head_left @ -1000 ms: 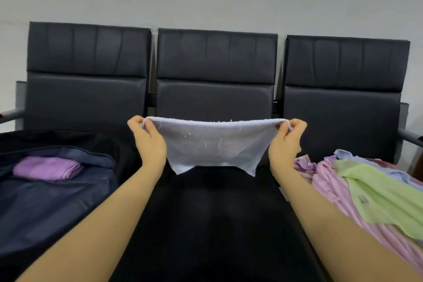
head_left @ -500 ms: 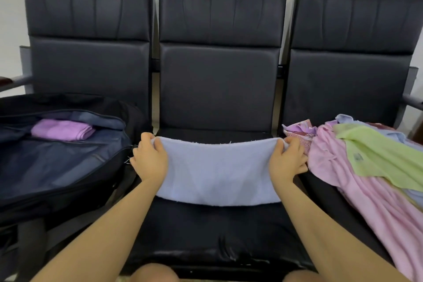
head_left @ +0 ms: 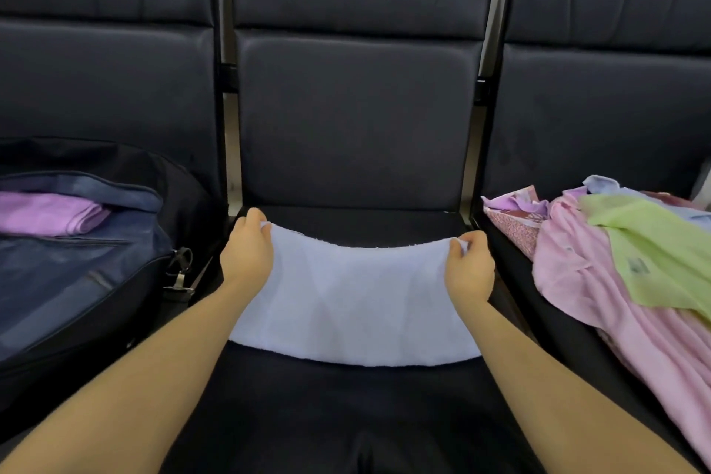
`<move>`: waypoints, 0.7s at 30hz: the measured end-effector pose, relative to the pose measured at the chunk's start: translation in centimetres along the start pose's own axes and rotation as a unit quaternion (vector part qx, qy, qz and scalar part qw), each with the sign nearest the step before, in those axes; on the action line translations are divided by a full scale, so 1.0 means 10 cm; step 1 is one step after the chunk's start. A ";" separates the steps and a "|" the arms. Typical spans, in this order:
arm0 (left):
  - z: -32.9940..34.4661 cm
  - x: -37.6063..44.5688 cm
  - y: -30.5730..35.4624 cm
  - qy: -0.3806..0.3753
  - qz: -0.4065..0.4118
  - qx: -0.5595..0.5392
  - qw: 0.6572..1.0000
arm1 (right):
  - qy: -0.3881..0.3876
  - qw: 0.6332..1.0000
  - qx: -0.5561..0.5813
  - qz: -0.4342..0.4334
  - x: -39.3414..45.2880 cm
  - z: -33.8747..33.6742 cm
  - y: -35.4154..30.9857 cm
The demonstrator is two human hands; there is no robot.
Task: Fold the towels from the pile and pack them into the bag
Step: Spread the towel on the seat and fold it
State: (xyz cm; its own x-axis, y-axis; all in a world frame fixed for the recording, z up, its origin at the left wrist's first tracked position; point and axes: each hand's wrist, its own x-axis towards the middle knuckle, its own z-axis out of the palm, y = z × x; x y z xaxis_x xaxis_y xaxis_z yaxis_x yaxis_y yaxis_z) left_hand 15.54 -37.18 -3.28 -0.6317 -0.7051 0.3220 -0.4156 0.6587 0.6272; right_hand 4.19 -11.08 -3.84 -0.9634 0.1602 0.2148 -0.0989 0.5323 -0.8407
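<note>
**White towel laid on middle seat, both far corners pinched**

Nearest: both forearms reach fwd over the middle seat (head_left: 346,416) of a dark chair row. The white towel (head_left: 354,304) lies across that seat, near edge flat on the cushion, far edge lifted a bit. Left hand (head_left: 246,254) pinches the far-left corner, fingers curled on the cloth; right hand (head_left: 469,269) pinches the far-right corner the same way.

Handling, as a judgement: soft, light terry, no stiffness, so it sags btwn the hands and will crease wherever it drops. Not slippery, not fragile. Best held at corners w/ some tension across the edge, as here; a mid-edge hold would likely bunch it.

Left seat: dark open bag (head_left: 77,281) w/ a folded purple towel (head_left: 46,212) inside. Right seat: pile (head_left: 615,281) of pink, green, pale-blue towels, unfolded. Beyond: chair backrests (head_left: 354,119).
</note>
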 end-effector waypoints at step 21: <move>0.53 -0.80 -0.11 -0.327 0.098 0.314 0.886 | -0.314 0.797 -0.436 -0.275 -0.45 0.27 0.53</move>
State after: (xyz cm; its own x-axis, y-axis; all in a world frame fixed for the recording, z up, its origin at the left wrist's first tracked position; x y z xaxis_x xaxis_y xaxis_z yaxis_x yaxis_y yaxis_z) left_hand 17.57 -30.91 -10.34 -0.8905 -0.3939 -0.2278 -0.4086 0.9125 0.0193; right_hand 7.29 -11.22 -10.61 -0.7962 -0.5983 -0.0899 -0.6020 0.7983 0.0188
